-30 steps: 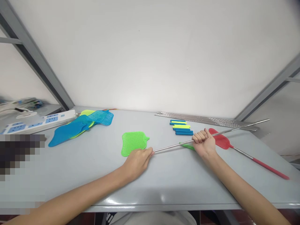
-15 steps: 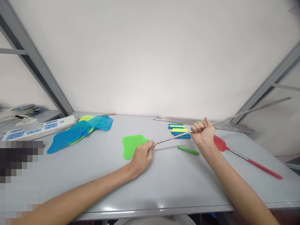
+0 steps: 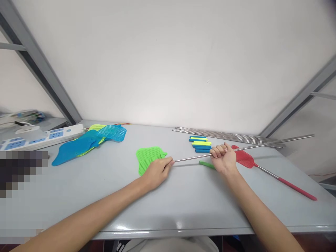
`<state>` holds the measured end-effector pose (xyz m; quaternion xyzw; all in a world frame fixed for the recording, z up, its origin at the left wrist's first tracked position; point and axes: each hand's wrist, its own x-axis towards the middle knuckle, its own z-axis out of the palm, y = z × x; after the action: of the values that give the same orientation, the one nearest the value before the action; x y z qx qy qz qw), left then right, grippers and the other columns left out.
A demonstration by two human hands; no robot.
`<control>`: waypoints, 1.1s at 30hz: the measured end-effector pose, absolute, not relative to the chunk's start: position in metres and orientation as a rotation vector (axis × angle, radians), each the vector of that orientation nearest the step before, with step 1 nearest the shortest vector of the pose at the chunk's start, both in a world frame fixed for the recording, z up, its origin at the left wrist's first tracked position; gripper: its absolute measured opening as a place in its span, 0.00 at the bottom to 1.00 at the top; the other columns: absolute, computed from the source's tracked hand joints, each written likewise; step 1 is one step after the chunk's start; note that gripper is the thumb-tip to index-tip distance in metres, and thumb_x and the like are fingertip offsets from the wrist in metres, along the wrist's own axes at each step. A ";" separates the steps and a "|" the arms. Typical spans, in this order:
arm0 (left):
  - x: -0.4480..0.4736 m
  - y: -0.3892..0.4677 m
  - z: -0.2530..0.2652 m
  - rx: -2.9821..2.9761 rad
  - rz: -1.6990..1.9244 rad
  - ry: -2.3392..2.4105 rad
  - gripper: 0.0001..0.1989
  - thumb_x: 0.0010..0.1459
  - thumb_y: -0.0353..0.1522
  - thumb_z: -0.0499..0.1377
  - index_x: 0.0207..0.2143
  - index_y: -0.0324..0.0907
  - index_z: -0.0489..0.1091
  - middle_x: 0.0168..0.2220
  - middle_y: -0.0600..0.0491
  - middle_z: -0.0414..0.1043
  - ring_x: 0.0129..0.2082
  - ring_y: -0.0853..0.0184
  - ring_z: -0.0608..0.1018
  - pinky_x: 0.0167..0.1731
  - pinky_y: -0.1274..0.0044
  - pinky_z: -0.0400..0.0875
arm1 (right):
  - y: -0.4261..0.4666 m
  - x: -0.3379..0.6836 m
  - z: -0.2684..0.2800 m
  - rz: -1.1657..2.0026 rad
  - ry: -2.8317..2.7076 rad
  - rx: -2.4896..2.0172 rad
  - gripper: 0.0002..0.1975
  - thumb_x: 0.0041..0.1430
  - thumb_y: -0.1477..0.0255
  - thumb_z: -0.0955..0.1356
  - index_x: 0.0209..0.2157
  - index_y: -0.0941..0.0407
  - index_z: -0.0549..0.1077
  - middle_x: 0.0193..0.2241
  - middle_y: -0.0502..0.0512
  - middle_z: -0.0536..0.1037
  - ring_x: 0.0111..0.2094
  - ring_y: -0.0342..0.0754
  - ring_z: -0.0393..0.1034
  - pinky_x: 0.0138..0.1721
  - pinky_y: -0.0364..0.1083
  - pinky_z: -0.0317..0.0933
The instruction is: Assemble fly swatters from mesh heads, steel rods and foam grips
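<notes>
A long thin telescopic metal rod (image 3: pixel 191 158) runs between my two hands and on past the right one, its thicker end at the far right. My left hand (image 3: pixel 159 171) pinches the thin left end. Farther along, my right hand (image 3: pixel 223 156) has its fingers curled round the rod, palm turned up. Beside my left hand lies a green fly swatter head (image 3: pixel 147 157), partly covered by that hand. A green handle sleeve (image 3: pixel 206 163) rests under the rod, its right end hidden by my right hand. The red fly swatter (image 3: pixel 270 175) lies right of my right hand.
Blue and yellow handle sleeves (image 3: pixel 201 144) lie in a row behind the rod. Several metal rods (image 3: pixel 204 133) lie along the wall. Blue and yellow swatter heads (image 3: pixel 78 147) are piled at the left, by a white power strip (image 3: pixel 65 131). Grey posts (image 3: pixel 47 77) flank the table (image 3: pixel 131 210).
My right hand has moved down and slightly left, its fingers loosening a little. The rod's far right end has dropped toward the table. My left hand keeps its pinch.
</notes>
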<state>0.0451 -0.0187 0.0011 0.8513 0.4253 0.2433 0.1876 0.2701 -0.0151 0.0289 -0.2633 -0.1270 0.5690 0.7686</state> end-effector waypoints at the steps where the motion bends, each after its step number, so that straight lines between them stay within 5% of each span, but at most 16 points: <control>1: 0.045 -0.019 0.001 2.396 0.674 1.188 0.15 0.56 0.35 0.38 0.20 0.41 0.52 0.16 0.59 0.51 0.17 0.73 0.57 0.20 0.80 0.51 | -0.015 0.270 0.030 1.235 -0.274 -0.566 0.16 0.53 0.73 0.55 0.15 0.57 0.42 0.10 0.42 0.42 0.11 0.37 0.37 0.11 0.39 0.40; 33: 0.045 -0.022 0.013 2.427 0.666 0.955 0.14 0.57 0.36 0.39 0.24 0.41 0.57 0.20 0.59 0.56 0.21 0.74 0.61 0.23 0.80 0.56 | -0.017 0.287 0.045 1.327 -0.253 -0.476 0.15 0.49 0.75 0.57 0.16 0.56 0.44 0.11 0.43 0.40 0.12 0.38 0.37 0.11 0.39 0.39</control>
<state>0.0451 -0.0219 0.0133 0.8790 0.3457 0.2412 0.2228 0.2872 -0.0170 0.0446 -0.2181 -0.1159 0.6082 0.7544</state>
